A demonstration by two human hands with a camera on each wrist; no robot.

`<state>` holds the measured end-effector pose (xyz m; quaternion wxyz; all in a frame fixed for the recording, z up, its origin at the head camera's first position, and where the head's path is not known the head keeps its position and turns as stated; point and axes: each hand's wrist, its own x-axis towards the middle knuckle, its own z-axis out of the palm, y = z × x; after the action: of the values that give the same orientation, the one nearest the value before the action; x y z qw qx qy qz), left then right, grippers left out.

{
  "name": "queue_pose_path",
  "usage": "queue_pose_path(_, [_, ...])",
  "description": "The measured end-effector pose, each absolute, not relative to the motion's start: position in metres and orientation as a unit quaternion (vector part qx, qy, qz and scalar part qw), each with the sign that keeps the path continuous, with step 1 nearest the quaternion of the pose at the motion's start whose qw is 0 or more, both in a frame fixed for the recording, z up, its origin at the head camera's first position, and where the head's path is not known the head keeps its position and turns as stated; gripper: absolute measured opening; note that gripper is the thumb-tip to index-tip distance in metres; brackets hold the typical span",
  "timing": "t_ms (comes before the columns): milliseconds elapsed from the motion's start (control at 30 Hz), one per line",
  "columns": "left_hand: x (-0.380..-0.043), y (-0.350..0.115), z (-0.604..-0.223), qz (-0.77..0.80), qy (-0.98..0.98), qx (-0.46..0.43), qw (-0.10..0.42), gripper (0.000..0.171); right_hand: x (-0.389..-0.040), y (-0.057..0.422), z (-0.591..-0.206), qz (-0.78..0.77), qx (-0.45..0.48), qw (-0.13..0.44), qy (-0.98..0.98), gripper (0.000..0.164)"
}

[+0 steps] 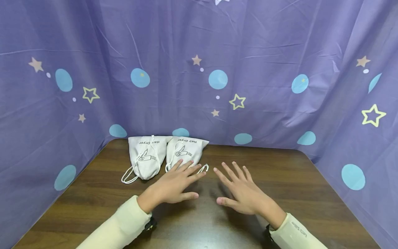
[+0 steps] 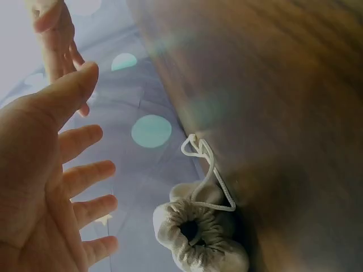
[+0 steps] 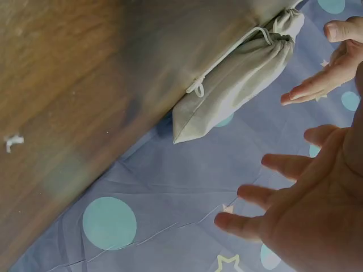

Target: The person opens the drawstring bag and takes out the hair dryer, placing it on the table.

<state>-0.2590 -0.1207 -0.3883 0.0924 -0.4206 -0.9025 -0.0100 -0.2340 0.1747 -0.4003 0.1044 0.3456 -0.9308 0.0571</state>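
Two pale drawstring bags lie side by side at the back of the table. The left bag (image 1: pixel 146 167) and the right bag (image 1: pixel 186 154) are each printed "Hair Dryer" with a dryer drawing, upside down from here. My left hand (image 1: pixel 174 185) hovers with fingers spread, overlapping the right bag's near end in the head view. Level with it, my right hand (image 1: pixel 245 195) is also spread and holds nothing. In the left wrist view a gathered bag mouth (image 2: pixel 198 243) has a dark opening and a looped white cord (image 2: pixel 218 184). What the bags contain is hidden.
Both bags rest on a brown wood-grain table (image 1: pixel 280 173) with rounded back corners. A purple curtain (image 1: pixel 264 52) with stars and blue dots surrounds its back and sides. The right wrist view shows a small white piece (image 3: pixel 14 141) on the tabletop.
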Motion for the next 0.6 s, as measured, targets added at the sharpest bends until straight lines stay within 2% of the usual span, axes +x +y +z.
queue_pose_path(333, [-0.280, -0.129, -0.390, -0.041, -0.910, -0.385, 0.146, 0.064, -0.255, 0.180, -0.392, 0.063, 0.378, 0.097, -0.919, 0.080])
queue_pose_path(600, [-0.302, -0.141, -0.395, -0.087, -0.919, -0.351, 0.158, 0.059, -0.286, 0.162, -0.381, 0.040, 0.425, 0.135, -0.894, 0.068])
